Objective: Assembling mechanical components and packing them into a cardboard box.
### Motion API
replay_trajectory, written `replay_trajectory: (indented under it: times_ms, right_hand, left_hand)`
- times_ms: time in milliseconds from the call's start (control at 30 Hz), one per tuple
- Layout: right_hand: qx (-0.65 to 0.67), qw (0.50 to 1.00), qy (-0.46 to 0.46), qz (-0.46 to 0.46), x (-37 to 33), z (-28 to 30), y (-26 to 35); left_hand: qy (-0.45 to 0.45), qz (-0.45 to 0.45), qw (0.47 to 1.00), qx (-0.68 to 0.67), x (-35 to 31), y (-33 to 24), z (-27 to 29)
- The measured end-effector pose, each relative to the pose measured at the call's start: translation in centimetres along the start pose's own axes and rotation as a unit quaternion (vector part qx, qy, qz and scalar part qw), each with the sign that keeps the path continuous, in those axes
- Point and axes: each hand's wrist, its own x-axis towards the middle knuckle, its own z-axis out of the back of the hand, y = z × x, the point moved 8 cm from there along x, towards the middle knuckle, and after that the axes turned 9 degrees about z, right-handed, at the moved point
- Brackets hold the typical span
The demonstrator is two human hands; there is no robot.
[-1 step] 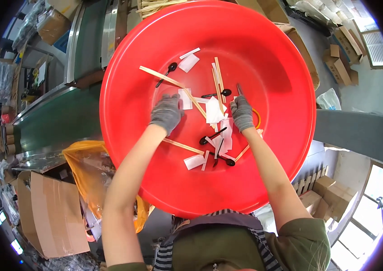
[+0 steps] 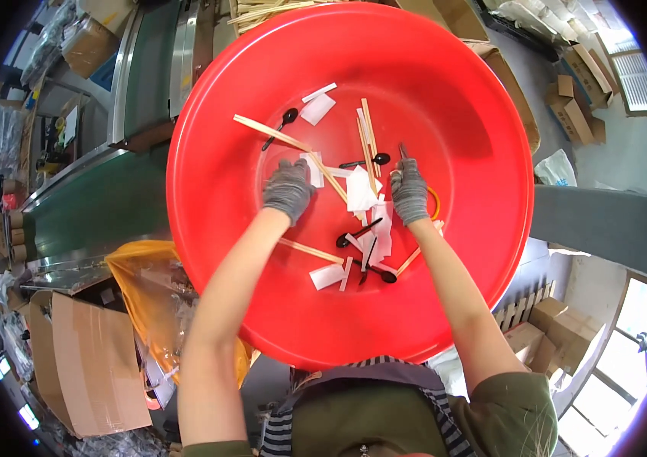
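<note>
Sticks [image 2: 266, 131], black spoons [image 2: 382, 158] and white papers [image 2: 361, 189] lie loose on the floor of our big red tub [image 2: 301, 320]. We're prob. at the reaching-in bit, w/ both hands down in the tub, both in grey gloves.

Our L hand [image 2: 288, 187] is bent at the left edge of one white paper, just under the long sticks. We can't tell if its fingers pinch the paper or only rest by it, b/c the back of the glove hides the tips. Our R hand [image 2: 408, 185] is curled up tight, and a thin dark thing [image 2: 403, 150] pokes out past the top of it. It looks held, but we can't tell what kind of thing it is. A yellow ring [image 2: 435, 202] sits just right of that hand.

For a good grab, we think L fingers need to get under the paper's edge w/o bumping the sticks that cross it. R hand needs to keep its pointy end away from L hand.

More stuff is in the tub: a mixed heap of spoons, sticks & paper in the low middle, plus one spoon and a couple of papers up top. Outside, an orange bag [image 2: 137, 266] on the left has clear plastic in it, next to a brown box [image 2: 102, 365]; can't tell what's in that one. More wood sticks [image 2: 266, 11] are piled past the tub's far rim.
</note>
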Motion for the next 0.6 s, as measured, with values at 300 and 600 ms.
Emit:
replay_trajectory:
  times_ms: [300,600]
  right_hand:
    - [-0.049,0.987,0.154,0.026,13.5,-10.9,2.0]
    - [0.063,0.963,0.24,-0.104,12.3,-8.3,-2.9]
  left_hand:
    - [-0.202,-0.065,0.977,-0.028,2.0,-1.8,-6.1]
    - [-0.11,-0.019,0.989,-0.097,1.4,-5.0,-4.7]
